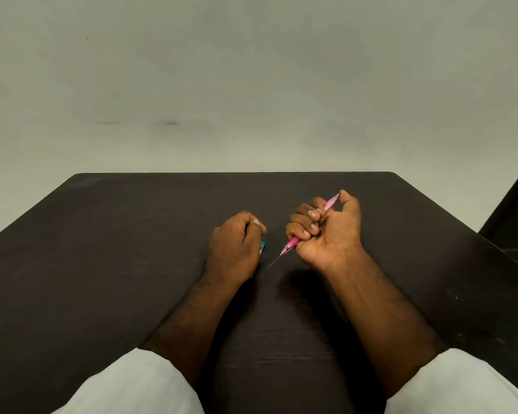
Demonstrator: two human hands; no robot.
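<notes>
My right hand (pixel 326 231) is raised a little above the dark table (pixel 117 249), palm towards me, fingers curled round a pink mechanical pencil (pixel 329 204). The pencil's top end sits by my thumb. Its tip points down and left, with a long thin lead (pixel 274 260) sticking out. My left hand (pixel 235 243) rests on the table with curled fingers and holds a small teal object (pixel 262 247), of which only an edge shows beside the palm. What the teal object is I cannot make out.
The dark wooden table runs to a far edge in front of a plain pale wall (pixel 251 85). A dark piece of furniture (pixel 515 216) stands off the table's right side. White sleeves (pixel 138 386) cover my upper forearms.
</notes>
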